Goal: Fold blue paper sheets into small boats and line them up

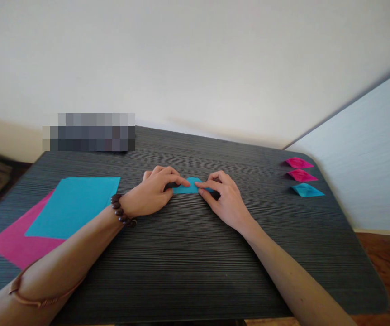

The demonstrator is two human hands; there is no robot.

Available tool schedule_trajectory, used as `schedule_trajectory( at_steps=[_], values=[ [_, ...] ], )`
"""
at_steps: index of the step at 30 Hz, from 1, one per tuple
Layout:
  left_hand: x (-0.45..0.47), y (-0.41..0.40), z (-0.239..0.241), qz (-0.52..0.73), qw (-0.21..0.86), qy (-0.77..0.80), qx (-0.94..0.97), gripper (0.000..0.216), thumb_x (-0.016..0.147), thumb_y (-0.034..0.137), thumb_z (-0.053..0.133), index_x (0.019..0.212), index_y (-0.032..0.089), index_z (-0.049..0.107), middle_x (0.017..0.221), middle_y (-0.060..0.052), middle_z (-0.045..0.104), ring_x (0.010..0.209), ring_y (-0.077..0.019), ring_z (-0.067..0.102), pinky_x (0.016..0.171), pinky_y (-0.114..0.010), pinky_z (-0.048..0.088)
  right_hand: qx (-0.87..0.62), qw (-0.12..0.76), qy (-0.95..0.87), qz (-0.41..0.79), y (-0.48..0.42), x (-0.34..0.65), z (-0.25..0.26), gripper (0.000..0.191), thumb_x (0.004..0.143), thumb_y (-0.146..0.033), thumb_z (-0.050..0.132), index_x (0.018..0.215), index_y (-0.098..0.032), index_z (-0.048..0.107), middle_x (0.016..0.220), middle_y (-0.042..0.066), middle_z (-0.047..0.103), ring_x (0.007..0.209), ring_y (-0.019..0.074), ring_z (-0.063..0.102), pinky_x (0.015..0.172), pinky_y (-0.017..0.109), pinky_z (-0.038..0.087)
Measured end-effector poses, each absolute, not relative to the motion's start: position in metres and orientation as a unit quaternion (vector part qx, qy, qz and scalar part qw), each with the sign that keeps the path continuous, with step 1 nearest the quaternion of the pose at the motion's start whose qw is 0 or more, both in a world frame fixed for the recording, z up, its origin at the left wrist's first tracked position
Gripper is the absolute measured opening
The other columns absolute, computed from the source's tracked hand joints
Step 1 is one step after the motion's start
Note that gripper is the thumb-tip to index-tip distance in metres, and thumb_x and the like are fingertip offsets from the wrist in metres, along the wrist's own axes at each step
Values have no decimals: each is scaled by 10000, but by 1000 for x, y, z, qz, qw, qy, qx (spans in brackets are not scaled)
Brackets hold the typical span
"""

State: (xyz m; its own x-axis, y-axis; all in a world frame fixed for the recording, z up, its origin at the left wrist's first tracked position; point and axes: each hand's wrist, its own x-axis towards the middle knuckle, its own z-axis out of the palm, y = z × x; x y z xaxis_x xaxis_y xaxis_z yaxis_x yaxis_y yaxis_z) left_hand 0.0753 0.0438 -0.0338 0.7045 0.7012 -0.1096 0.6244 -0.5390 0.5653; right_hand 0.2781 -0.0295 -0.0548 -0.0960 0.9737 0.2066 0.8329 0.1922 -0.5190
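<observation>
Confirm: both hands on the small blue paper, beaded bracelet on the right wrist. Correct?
No: the beaded bracelet is on the left wrist, per the head view. The left hand and right hand are on the small blue paper.

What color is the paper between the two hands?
Blue: the paper between the left hand and right hand shows best in the head view.

- No text, label, brand, number or sign that I can read anywhere in my view.
- The folded blue paper [185, 190] I am working on — no legible writing.
- My blue sheet [76, 208] and pink sheet [21, 240] — no lettering I can make out.
- The pixelated patch [95, 133] at the back — any print there is hidden from me.
</observation>
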Motion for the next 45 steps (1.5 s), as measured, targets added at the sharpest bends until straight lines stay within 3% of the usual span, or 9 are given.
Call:
schedule_trajectory(
  at_steps=[9,12,14,16,26,31,36,41,45],
  values=[
    [77,42,-33,81,297,385,870,493,728,43,365,1079,298,600,1068,3,567,1074,-217,439,952,-452,284,-610,257,-738,132,-30,281,-56,196,861,-282,532,1012,-279,658,931,38,545,861,179,516,774,351,426],
    [82,34,-39,126,246,412,868,343,829,208,414,1130,266,567,1133,-23,555,1066,-236,448,931,-452,311,-610,260,-738,128,-31,280,-56,225,859,-290,532,1065,-269,622,954,42,559,898,194,518,798,365,428],
    [85,28,-43,156,181,423,874,437,817,397,503,1230,257,503,1198,-65,509,1095,-281,417,911,-474,322,-615,264,-732,126,-31,279,-57,277,854,-306,538,1123,-257,584,983,52,562,918,206,520,812,375,432],
    [86,25,-47,158,154,416,882,454,817,434,513,1241,273,496,1217,-68,496,1113,-290,403,900,-475,328,-623,269,-725,120,-31,277,-58,320,850,-327,541,1158,-244,559,1018,66,555,934,214,522,821,382,435],
    [88,26,-46,210,256,378,865,296,822,235,548,1117,234,522,969,-7,647,932,-189,561,863,-366,408,-578,333,-724,177,-32,278,-54,93,865,-231,524,912,-218,603,918,31,599,836,161,565,753,309,456],
    [84,28,-47,238,318,385,833,186,835,309,547,997,236,603,947,10,681,873,-171,621,809,-310,469,-567,365,-710,204,-33,277,-52,63,844,-247,561,862,-220,616,759,-3,610,674,127,549,648,261,446],
    [77,35,-49,240,339,386,824,225,833,281,539,1039,235,614,932,6,701,818,-165,643,740,-297,509,-602,394,-659,218,-32,279,-53,72,816,-278,597,834,-224,642,676,-25,606,558,104,505,558,241,413],
    [80,30,-44,253,288,359,851,314,832,284,556,1145,266,566,1022,4,674,910,-168,617,832,-318,481,-593,414,-658,209,-34,279,-51,65,804,-272,611,831,-217,633,655,-29,584,545,96,478,535,233,396],
    [85,25,-41,281,296,319,855,155,840,273,561,972,219,620,997,-11,659,944,-160,589,880,-313,449,-581,417,-668,207,-37,278,-50,94,792,-301,626,824,-214,611,627,-35,562,527,92,473,532,234,407]
  ],
)
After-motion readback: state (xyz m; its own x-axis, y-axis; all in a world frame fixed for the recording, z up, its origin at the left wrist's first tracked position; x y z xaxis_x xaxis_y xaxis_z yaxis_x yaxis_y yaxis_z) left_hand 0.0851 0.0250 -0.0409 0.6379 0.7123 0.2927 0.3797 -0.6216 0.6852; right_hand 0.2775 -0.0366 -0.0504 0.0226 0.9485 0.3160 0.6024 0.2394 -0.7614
